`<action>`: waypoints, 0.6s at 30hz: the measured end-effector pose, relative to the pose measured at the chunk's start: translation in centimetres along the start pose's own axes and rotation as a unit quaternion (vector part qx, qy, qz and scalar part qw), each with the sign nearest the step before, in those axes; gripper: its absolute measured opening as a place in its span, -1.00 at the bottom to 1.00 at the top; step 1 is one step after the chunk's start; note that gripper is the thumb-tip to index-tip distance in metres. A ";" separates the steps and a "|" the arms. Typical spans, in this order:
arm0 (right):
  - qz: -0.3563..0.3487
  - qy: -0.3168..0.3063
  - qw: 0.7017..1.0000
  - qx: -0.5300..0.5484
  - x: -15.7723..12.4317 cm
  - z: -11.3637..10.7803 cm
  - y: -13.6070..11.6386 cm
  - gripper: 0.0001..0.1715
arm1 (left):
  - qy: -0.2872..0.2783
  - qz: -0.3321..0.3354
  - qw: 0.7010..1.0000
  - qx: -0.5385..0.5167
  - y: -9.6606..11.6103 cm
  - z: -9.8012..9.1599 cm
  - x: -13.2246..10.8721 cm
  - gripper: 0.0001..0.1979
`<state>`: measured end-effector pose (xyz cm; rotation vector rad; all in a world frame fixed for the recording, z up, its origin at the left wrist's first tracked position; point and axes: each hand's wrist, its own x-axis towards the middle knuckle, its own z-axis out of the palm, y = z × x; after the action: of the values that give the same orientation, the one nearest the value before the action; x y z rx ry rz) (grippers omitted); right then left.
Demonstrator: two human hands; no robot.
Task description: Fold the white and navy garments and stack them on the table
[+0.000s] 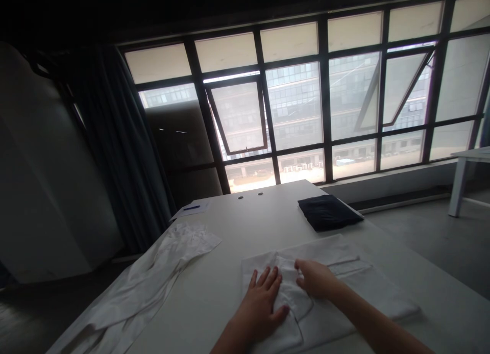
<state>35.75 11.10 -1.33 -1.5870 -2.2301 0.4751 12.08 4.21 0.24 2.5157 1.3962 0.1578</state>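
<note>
two bare hands, both on white cloth: left grip (260, 308) flat, palm down, fingers spread apart, pressing on a folded white garment (337, 298). right grip (314, 278) just beside it, fingers bunched together, tips on a raised fold of the same cloth; can't tell if they're actually pinching. garment lies in layers on the white desk (214, 303), toward the near side, w/ loose folds under both hands. to the left, a long crumpled white garment (145, 282) runs along the desk edge, apart from the hands. further off: folded navy cloth (329, 212) near the far edge, sheet of paper (201, 206) w/ a blue pen (191, 207) on it at far left, two small holes (250, 195) in the desktop. beyond: big gridded window (294, 104), dark curtain (118, 150) at left, small white table (470, 155) at right over a grey floor (421, 242).
</note>
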 end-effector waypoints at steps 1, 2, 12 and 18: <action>0.005 0.006 1.000 -0.013 -0.2 -0.1 -0.4 -0.68 | 0.000 0.001 1.000 0.001 0.0 0.0 0.0 -0.22; 0.004 0.016 1.000 -0.024 -0.4 -0.1 -1.0 -0.67 | 0.001 0.001 1.000 0.003 0.1 0.0 0.0 -0.23; -0.112 0.027 0.991 -0.071 -1.3 6.5 -2.6 -0.33 | 0.010 0.012 1.000 0.003 -0.1 0.0 0.2 -0.26; -0.054 0.023 0.996 -0.062 0.6 5.5 0.4 -0.28 | 0.016 0.011 1.000 0.007 -0.1 -0.2 -0.1 -0.30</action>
<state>33.31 11.42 -6.30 -1.5101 -2.3355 0.2737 11.88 4.18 0.45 2.5521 1.3860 0.1931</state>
